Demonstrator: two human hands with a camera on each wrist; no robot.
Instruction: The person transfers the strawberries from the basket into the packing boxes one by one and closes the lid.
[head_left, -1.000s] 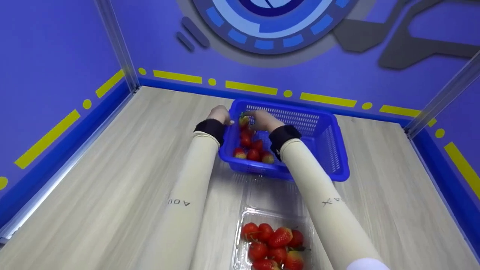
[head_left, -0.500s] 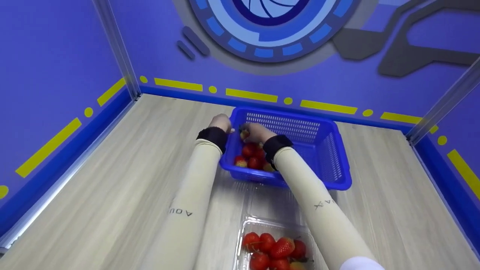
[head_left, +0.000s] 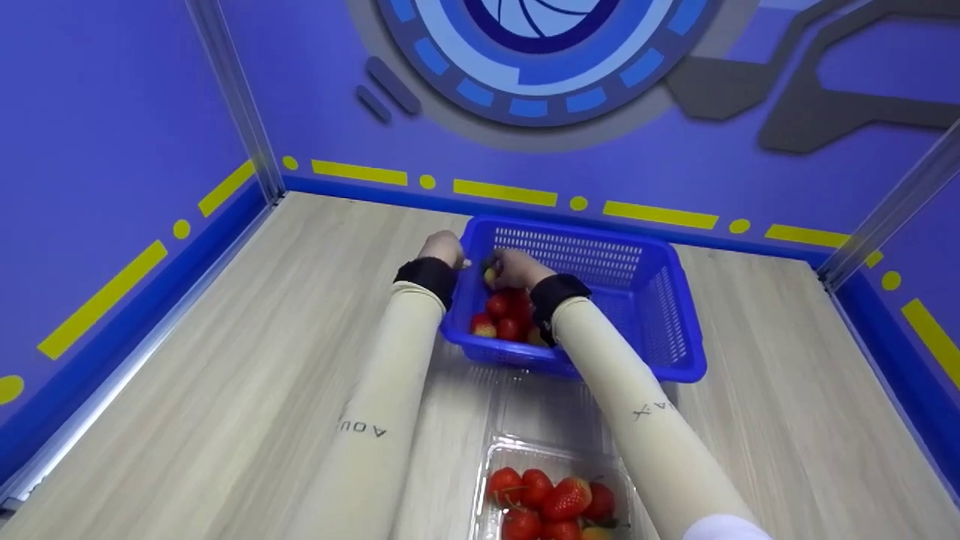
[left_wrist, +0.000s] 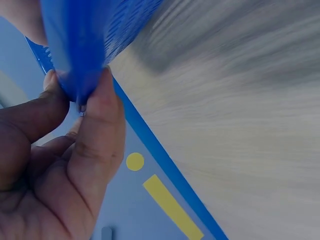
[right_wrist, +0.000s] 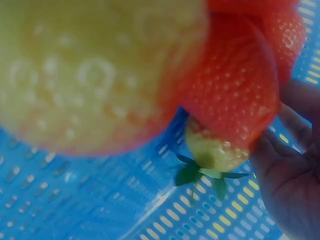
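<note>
My left hand (head_left: 442, 249) pinches the left rim of a blue perforated plastic basket (head_left: 679, 371). In the left wrist view, the thumb and fingers (left_wrist: 95, 145) grip that rim from both sides. Inside the basket's far left corner, my right hand (head_left: 519, 268) holds a strawberry (head_left: 490, 276) at its fingertips. The right wrist view shows this strawberry (right_wrist: 215, 152) with a pale top and green leaves, the thumb against it and the other fingers partly hidden. Several more red strawberries (head_left: 498, 305) lie along the basket's left side, some overlapping the held one in the wrist view.
A clear plastic box (head_left: 480, 487) with several strawberries (head_left: 566, 499) stands nearer me, its transparent lid (head_left: 551, 412) lying open toward the basket. Blue printed walls (head_left: 360, 120) close in the wooden tabletop (head_left: 300, 300) at the back and sides.
My right hand has drawn slightly toward me in the basket, bringing the leafy strawberry with it. The left hand keeps its grip on the rim. The head view has tilted slightly upward.
</note>
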